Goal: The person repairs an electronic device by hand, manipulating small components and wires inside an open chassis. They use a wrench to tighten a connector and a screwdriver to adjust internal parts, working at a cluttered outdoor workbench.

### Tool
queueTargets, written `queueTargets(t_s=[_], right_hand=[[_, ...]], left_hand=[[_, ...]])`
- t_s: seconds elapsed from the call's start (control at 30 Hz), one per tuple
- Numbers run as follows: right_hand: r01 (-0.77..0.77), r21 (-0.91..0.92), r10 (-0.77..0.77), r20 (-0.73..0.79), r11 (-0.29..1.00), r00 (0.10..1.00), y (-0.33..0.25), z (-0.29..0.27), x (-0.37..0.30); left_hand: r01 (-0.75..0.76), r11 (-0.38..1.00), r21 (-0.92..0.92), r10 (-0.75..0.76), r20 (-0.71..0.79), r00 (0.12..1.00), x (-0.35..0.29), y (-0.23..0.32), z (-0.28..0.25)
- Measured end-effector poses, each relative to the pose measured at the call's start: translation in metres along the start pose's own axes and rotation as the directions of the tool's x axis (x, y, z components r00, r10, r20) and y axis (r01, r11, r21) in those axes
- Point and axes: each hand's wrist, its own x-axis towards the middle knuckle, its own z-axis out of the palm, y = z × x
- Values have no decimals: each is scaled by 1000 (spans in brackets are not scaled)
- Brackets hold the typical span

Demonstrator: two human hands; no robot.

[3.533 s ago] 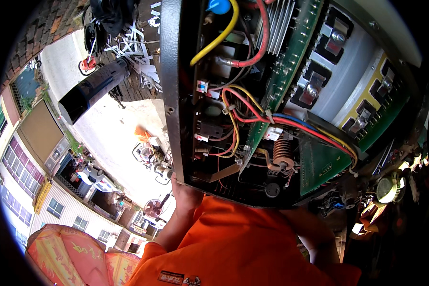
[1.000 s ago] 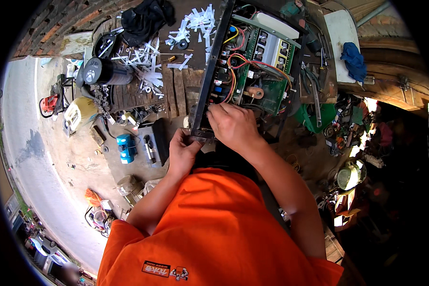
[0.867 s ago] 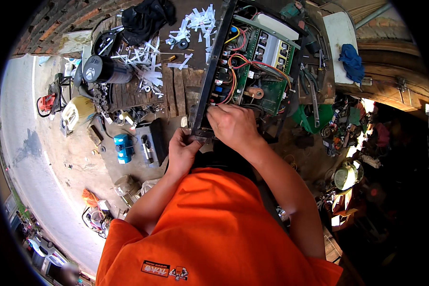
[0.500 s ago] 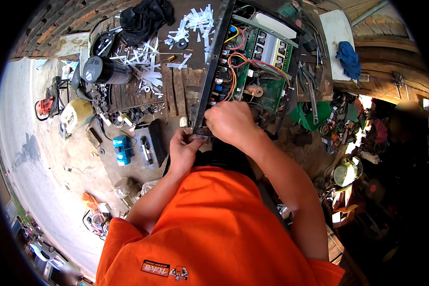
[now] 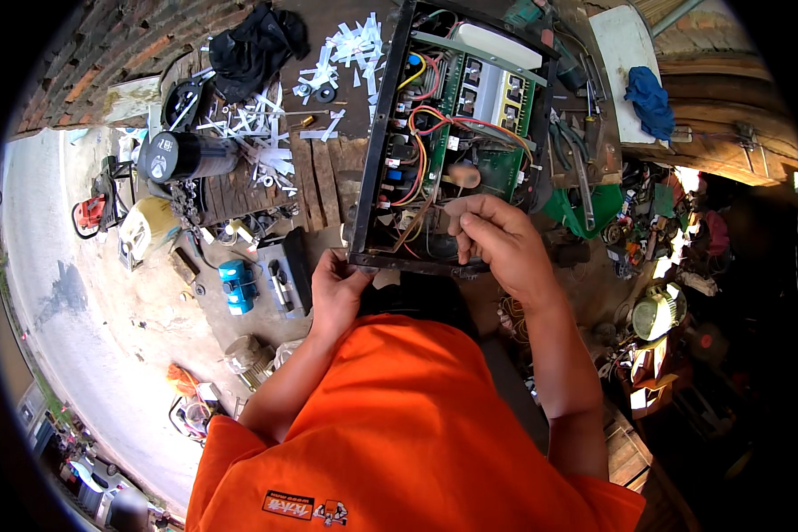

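**Holding an Open Electronics Case (image 5: 381, 133) by Its Corner**

Gripping the near left corner of the case with the left hand (image 5: 335, 288), closing thumb and fingers on the frame, hiding some fingertips behind it. Holding the right hand (image 5: 501, 235) over the near right end of the case, half closed, bringing thumb and forefinger close together and curling the others; showing too little at the tips to tell of anything pinched there. Extending the case past the near edge of the wooden bench (image 5: 321, 182), just ahead of the orange shirt (image 5: 390, 417).

Packing the case with a green circuit board (image 5: 501, 168), red and yellow wires (image 5: 427, 111), a pale metal plate (image 5: 490, 93) and a coil (image 5: 463, 176), blurring near the right hand. Concealing its contents, left of the case, a dark canister (image 5: 208, 158). Spilling white paper strips (image 5: 355, 49) nearer the case's left wall. Staying hard to read inside, right of the case, a green basin (image 5: 605, 211).

Covering part of the case's near right edge with the right hand. Fading into shadow far right of the case. Leaving planks exposed between case and canister; opening onto pale ground (image 5: 142, 301) well left of the case; crowding its right side with metal tools (image 5: 583, 173).
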Motion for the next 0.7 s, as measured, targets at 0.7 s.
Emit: queueTargets(t_s=[0.7], right_hand=[[-123,649,5,180,751,984,25,12,-22]], left_hand=[[-138,950,279,183,-142,973,-38,27,-4]])
